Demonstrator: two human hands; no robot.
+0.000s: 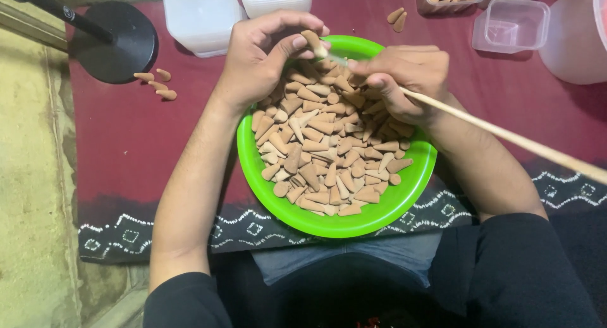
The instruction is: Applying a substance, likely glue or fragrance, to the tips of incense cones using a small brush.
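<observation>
Maroon cloth under green bowl (404,205); I'm seeing left hand (265,56) pinching light, brittle cone (310,39) mid-body, right hand (401,75) closed around thin stick (506,137).

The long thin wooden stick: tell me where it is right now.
In the head view, the long thin wooden stick is gripped in the right hand over the green plastic bowl, its tip meeting the brown clay cone pinched by the left hand.

stick (506,137) ran off the right edge, far end unseen; its tip was hidden behind the right hand (398,81). top-edge clear tubs (202,15) were cropped. pink container (578,34) cut off at right. bowl (354,224) rim hidden under both hands.
</observation>
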